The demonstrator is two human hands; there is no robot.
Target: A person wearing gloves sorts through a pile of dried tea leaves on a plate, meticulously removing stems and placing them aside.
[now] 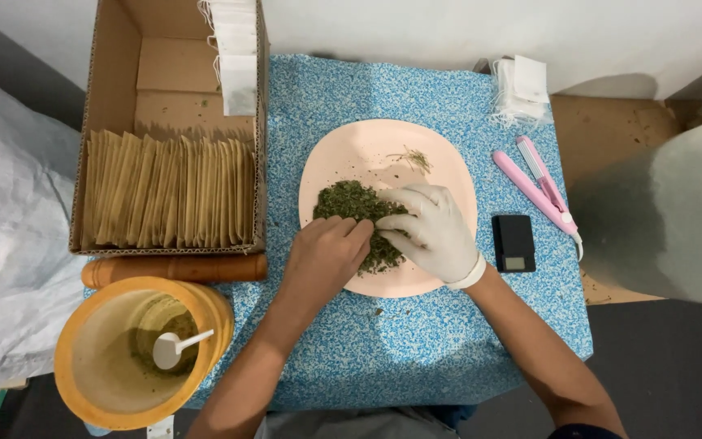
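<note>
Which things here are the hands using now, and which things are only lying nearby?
In use: left hand, bare; gloved right hand; pile of dried green herb; pink plate.

Lying about: cardboard box of brown sachets; pink sealer tool; small black scale; orange mortar with white spoon; wooden pestle.

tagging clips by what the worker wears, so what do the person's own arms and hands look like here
The right hand wears a thin white disposable glove, its cuff rolled into a band at the wrist. The left hand is bare, with no glove. Both forearms are uncovered, with no watch or jewellery visible. A dark sleeve edge shows at the right upper arm.
</note>
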